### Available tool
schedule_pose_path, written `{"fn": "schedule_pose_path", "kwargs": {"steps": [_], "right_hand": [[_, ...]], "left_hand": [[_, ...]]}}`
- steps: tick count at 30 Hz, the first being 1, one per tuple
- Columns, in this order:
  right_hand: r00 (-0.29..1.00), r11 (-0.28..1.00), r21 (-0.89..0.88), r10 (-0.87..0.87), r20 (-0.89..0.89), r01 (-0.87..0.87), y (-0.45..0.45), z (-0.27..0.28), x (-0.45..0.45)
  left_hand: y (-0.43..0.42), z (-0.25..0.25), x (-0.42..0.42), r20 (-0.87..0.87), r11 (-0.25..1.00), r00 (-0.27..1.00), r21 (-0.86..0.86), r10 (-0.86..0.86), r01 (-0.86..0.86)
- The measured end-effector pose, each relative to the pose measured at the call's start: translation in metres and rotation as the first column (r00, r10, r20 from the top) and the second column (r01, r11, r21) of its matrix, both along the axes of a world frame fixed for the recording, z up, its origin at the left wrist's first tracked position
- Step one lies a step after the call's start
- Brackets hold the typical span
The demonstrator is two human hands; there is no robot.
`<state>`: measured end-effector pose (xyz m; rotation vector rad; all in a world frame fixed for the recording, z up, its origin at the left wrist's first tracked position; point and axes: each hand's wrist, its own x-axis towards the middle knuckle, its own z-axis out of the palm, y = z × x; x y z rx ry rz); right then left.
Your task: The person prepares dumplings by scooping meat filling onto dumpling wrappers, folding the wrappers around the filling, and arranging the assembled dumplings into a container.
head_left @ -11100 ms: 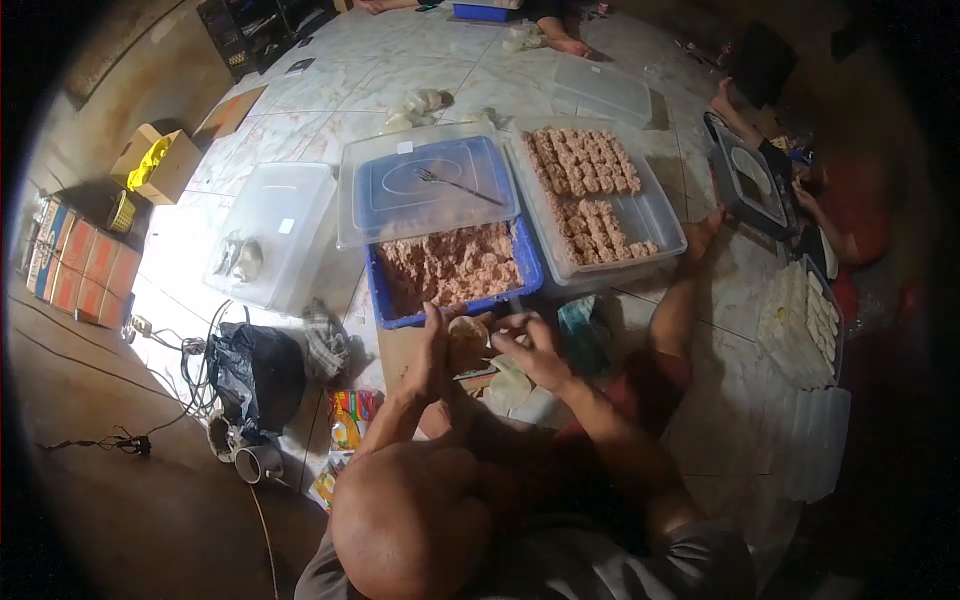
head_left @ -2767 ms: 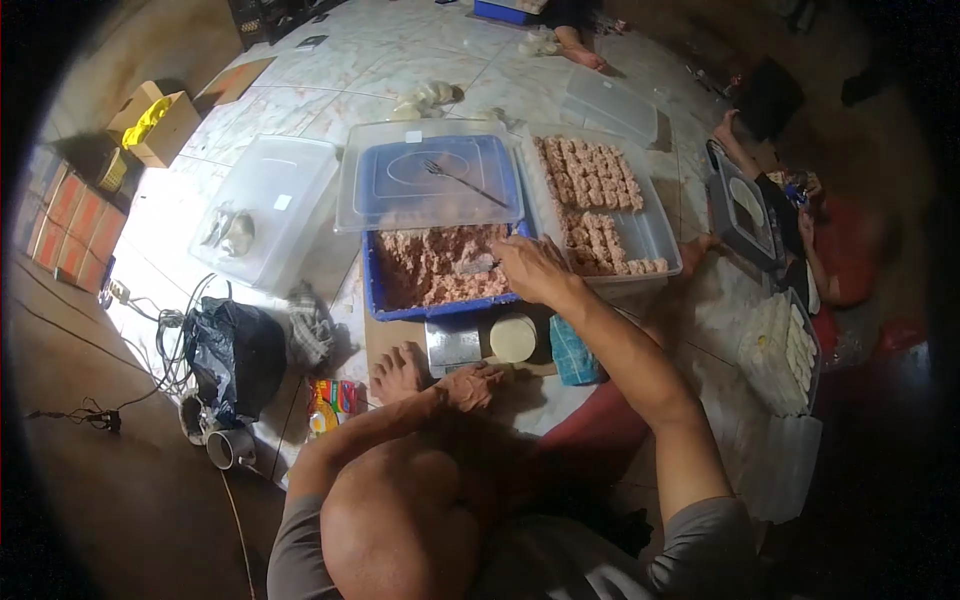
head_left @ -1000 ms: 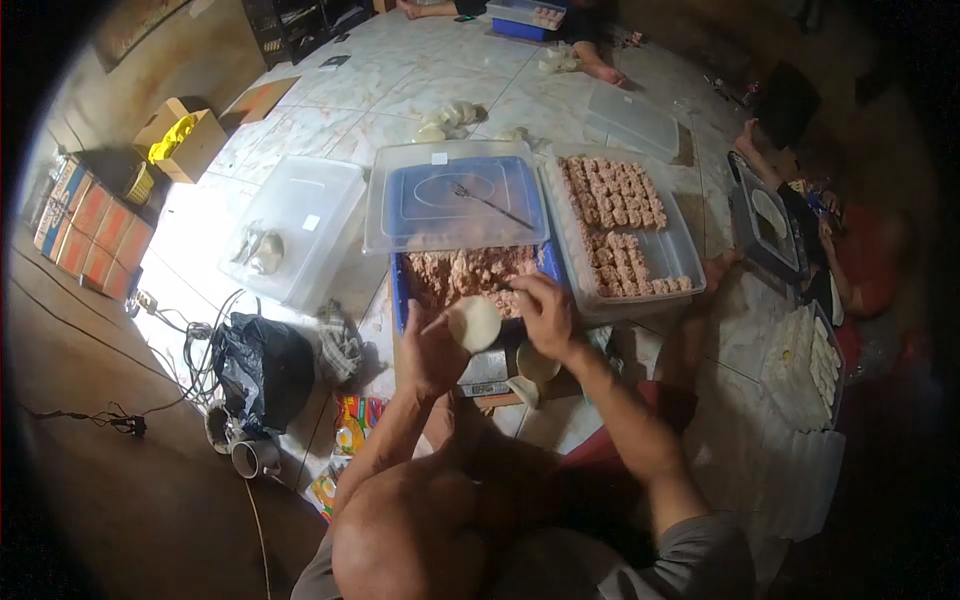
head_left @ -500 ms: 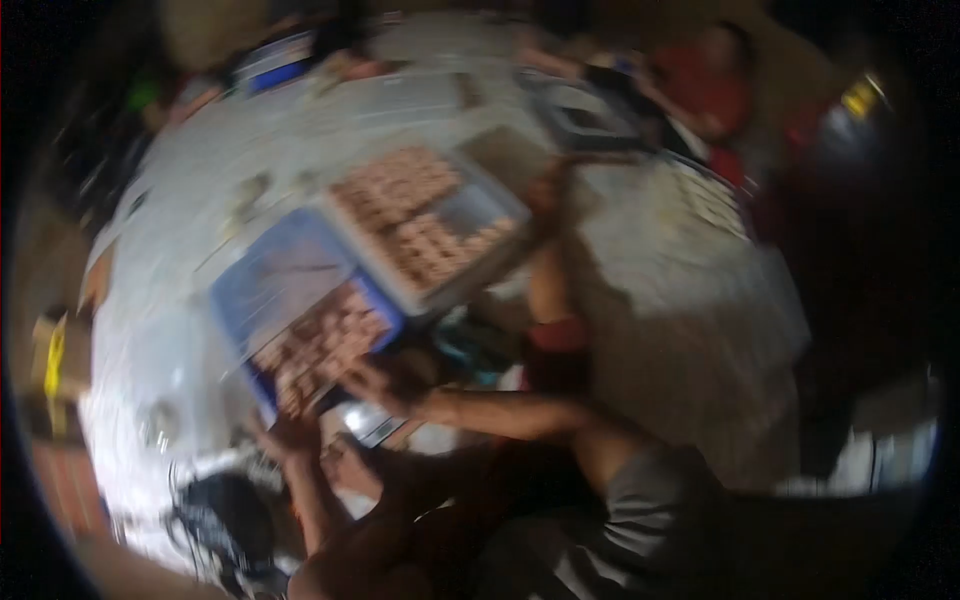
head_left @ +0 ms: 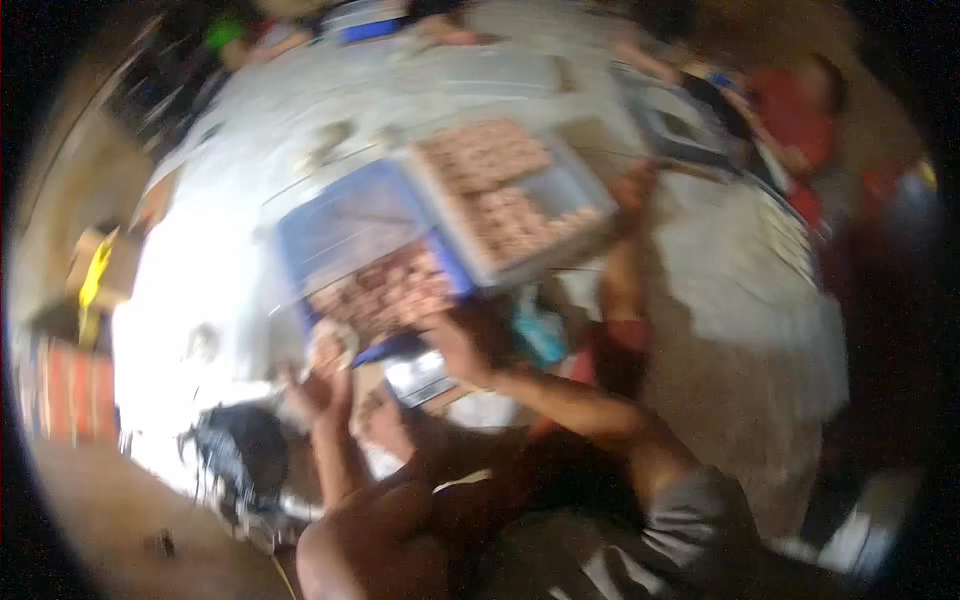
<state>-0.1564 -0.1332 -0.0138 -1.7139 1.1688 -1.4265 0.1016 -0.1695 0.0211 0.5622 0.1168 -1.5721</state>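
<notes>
Motion blurs the whole view. My left hand [head_left: 322, 388] is at the near left corner of the blue tub [head_left: 458, 262], with a pale round wrapper [head_left: 345, 342] on its fingers and some pinkish filling [head_left: 326, 350] on it. More minced filling [head_left: 385, 290] fills the tub's near part, below a clear lid [head_left: 350, 222]. At the tub's near right edge, my right hand [head_left: 462, 345] has its fingers smeared by motion, and anything in them is hidden. A silver scale [head_left: 418, 378] lies just under it.
Right of the tub, a clear container [head_left: 580, 195] holds rows of filling balls [head_left: 485, 150]. A teal cloth [head_left: 540, 328] lies near my right hand. A black bag [head_left: 240, 445] is at lower left. A person in red [head_left: 795, 110] sits at upper right by a grey container [head_left: 680, 125].
The view has turned, so the tubs now look tilted. Compared with one second ago, filling now shows on the wrapper in my left hand. My right hand remains near the tub.
</notes>
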Motion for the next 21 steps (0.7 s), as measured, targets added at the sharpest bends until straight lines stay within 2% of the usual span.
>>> {"fn": "schedule_pose_path", "kwargs": {"steps": [1,3,4,5,6,7,8,9,11,12,14,15,16,18,19,21], "right_hand": [[0.996,0.995,-0.066,-0.077,-0.052,0.074,0.007,0.050,0.000],[0.965,0.999,0.033,0.011,-0.262,-0.002,0.003,0.086,-0.006],[0.964,0.998,0.037,0.062,-0.259,-0.055,-0.004,0.086,0.000],[0.918,0.987,0.002,0.151,-0.367,-0.162,-0.005,0.086,0.001],[0.852,0.965,-0.024,0.218,-0.476,-0.260,-0.008,0.085,0.002],[0.848,0.962,-0.023,0.228,-0.479,-0.271,-0.014,0.083,-0.001],[0.789,0.962,-0.020,0.212,-0.576,-0.273,-0.019,0.080,-0.003],[0.719,0.961,-0.019,0.193,-0.668,-0.277,-0.024,0.079,-0.004],[0.736,0.966,-0.039,0.167,-0.656,-0.254,-0.027,0.077,-0.001],[0.762,0.966,0.010,0.210,-0.613,-0.258,-0.021,0.090,0.003],[0.723,0.956,0.097,0.273,-0.635,-0.276,-0.018,0.059,0.005],[0.717,0.955,0.096,0.276,-0.640,-0.282,-0.014,0.063,0.007],[0.754,0.963,0.091,0.257,-0.604,-0.255,-0.009,0.071,0.010],[0.836,0.972,0.131,0.233,-0.498,-0.193,-0.004,0.100,0.019],[0.834,0.970,0.143,0.242,-0.497,-0.196,-0.001,0.098,0.022],[0.737,0.949,0.194,0.314,-0.598,-0.247,0.002,0.097,0.024]], "left_hand": [[0.012,0.033,-0.025,0.284,0.995,0.959,-0.101,0.004,0.026],[0.014,0.034,-0.026,0.153,0.989,0.978,-0.034,-0.139,0.145],[0.013,0.034,-0.029,0.155,0.973,0.964,-0.048,-0.216,0.226],[0.015,0.033,-0.033,0.159,0.943,0.937,-0.066,-0.313,0.326],[0.011,0.031,-0.032,0.094,0.894,0.907,-0.150,-0.411,0.421],[0.010,0.029,-0.032,0.039,0.826,0.856,-0.240,-0.516,0.509],[0.015,0.026,-0.032,0.062,0.868,0.879,-0.144,-0.472,0.476],[0.019,0.022,-0.029,0.056,0.871,0.883,-0.146,-0.465,0.468],[0.021,0.013,-0.026,0.035,0.874,0.879,-0.091,-0.475,0.477],[0.023,0.016,-0.029,0.050,0.885,0.885,-0.028,-0.463,0.464],[0.027,0.016,-0.033,0.037,0.899,0.900,-0.043,-0.434,0.435],[0.027,0.018,-0.034,0.035,0.911,0.913,-0.068,-0.406,0.407],[0.031,0.024,-0.037,0.102,0.940,0.934,0.023,-0.341,0.341],[0.030,0.013,-0.030,0.068,0.940,0.941,-0.067,-0.331,0.335],[0.036,0.007,-0.026,0.034,0.928,0.937,-0.130,-0.348,0.349],[0.041,-0.004,-0.022,0.059,0.906,0.919,-0.151,-0.391,0.395]]}}
